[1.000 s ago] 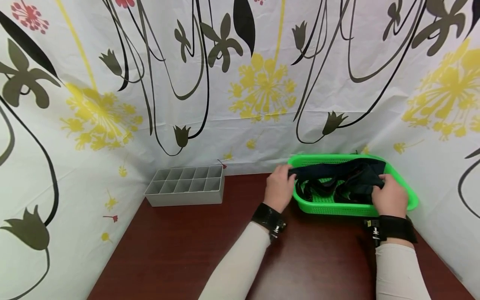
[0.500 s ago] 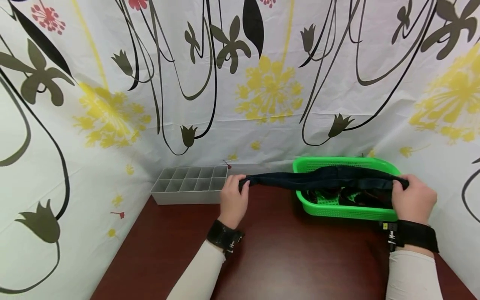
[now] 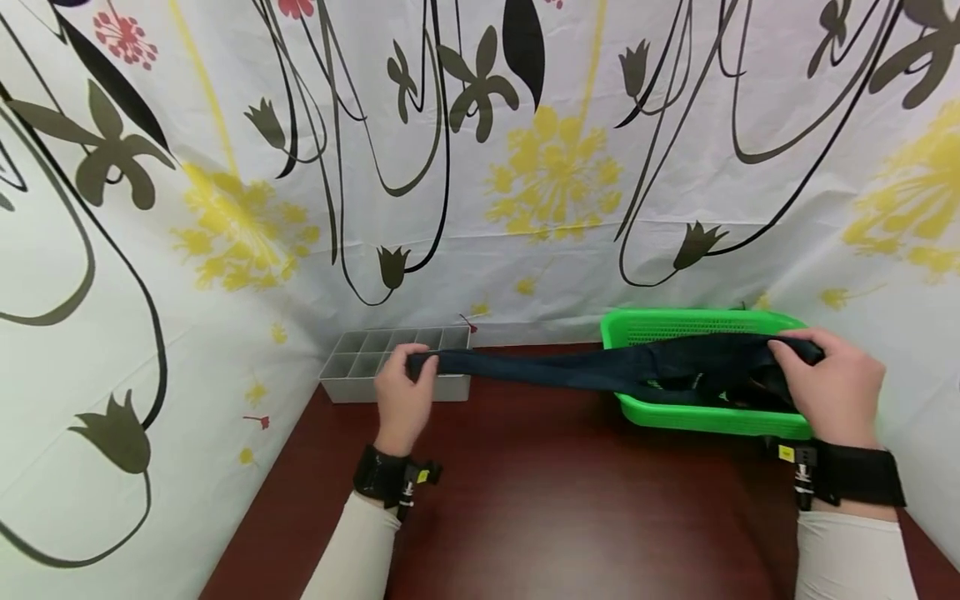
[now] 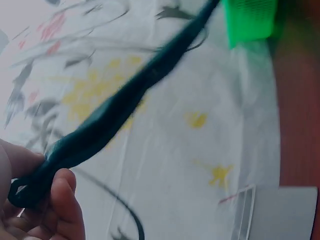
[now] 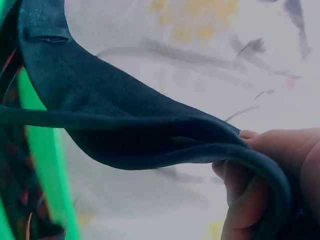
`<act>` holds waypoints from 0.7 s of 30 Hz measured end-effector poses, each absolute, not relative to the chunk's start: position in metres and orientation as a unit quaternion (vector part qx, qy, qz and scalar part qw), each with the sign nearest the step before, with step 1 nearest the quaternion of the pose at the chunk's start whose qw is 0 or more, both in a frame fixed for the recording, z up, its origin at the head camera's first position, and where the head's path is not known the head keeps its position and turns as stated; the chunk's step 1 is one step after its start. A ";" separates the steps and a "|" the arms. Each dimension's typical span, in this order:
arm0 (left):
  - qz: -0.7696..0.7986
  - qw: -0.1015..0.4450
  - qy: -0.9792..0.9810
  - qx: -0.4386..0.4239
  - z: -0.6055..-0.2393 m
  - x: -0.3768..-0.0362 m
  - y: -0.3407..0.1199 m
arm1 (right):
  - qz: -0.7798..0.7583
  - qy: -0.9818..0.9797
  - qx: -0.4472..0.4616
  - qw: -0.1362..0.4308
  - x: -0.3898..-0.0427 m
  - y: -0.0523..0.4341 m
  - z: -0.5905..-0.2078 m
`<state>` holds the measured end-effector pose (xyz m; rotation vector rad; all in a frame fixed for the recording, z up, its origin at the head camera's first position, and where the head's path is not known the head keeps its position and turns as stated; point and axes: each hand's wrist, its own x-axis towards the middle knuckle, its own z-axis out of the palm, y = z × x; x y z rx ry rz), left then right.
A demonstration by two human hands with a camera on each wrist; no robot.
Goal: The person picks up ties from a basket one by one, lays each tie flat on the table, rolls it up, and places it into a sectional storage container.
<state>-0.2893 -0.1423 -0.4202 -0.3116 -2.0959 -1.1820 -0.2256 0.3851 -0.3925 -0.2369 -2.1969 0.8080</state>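
A dark navy strip of cloth, which looks like a necktie (image 3: 525, 369), is stretched sideways above the table. Its left end is pinched between the thumb and fingers of my left hand (image 3: 405, 400), in front of the grey box. My right hand (image 3: 843, 383) grips the other end over the right side of the green basket (image 3: 712, 415). In the left wrist view the cloth (image 4: 125, 105) runs up from the fingertips in loose folds. The right wrist view shows it doubled, with a small sewn loop or slit (image 5: 47, 36) across it.
A grey compartment box (image 3: 397, 388) stands at the back left, partly behind my left hand. More dark, partly patterned cloth (image 5: 20, 175) lies in the basket. A flowered sheet (image 3: 555, 275) hangs behind the dark red table (image 3: 570, 500).
The necktie has been raised from the basket and drawn out straight. My left hand has travelled left from the basket to the grey box; my right hand has shifted slightly right.
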 end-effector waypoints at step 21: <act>-0.726 0.190 -0.654 0.091 -0.488 -0.271 -0.328 | 0.516 -0.841 0.153 0.057 -0.233 0.334 -0.408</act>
